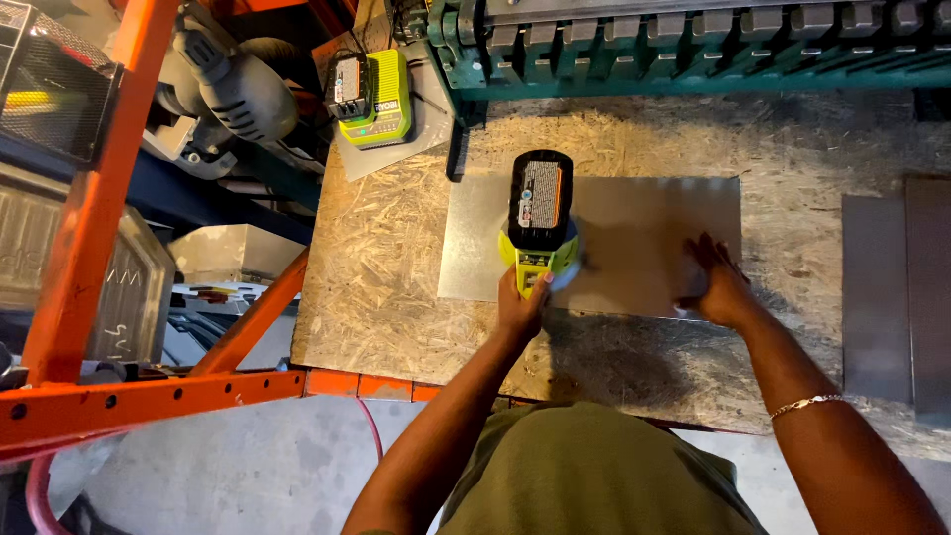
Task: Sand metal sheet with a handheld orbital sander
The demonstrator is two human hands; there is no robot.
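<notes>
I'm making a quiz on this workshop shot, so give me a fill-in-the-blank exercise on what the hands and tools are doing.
1. The left hand grips a yellow-green cordless power tool that stands on the ____ metal sheet.
2. The right hand presses flat on the same ____.
3. A battery charger sits at the far ____ corner of the chipboard bench.
4. The right wrist wears a thin ____.

Missing words: grey; sheet; left; bracelet

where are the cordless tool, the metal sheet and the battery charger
cordless tool (pixel 540 208): head view, on its black battery pack
metal sheet (pixel 644 233): head view, on its bare middle
battery charger (pixel 381 104): head view, on its green body
</notes>
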